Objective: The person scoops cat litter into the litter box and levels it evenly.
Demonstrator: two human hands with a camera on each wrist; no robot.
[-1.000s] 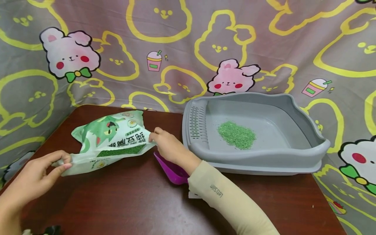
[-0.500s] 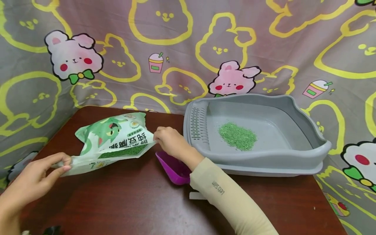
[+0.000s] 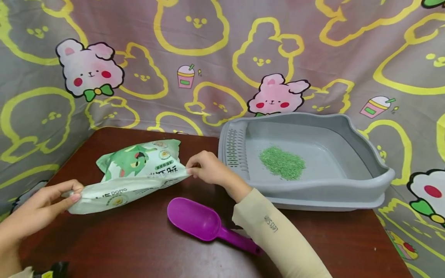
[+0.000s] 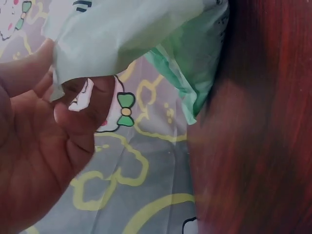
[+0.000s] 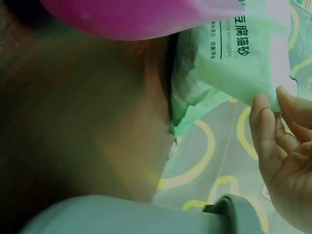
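Observation:
A pale green and white bag of cat litter, printed with a green cat, lies on its side on the table. At the left corner of its mouth, my left hand pinches the film between thumb and fingers. My right hand pinches the opposite corner, and the mouth's edge stretches taut between both hands. The front film covers the opening, so the litter inside is hidden. In the left wrist view, the thumb presses the bag's edge. A purple scoop lies in front of the bag, its handle reaching toward my right sleeve.
A grey litter box stands at the right, with a slotted step on its left side and a patch of green litter pellets on its floor. Behind the brown table hangs a patterned cloth. Something dark shows at the lower left edge.
The bag's front edge has risen over the opening, hiding the green litter visible before. My right hand has moved slightly right. The scoop now lies nearer and further left, its handle in view.

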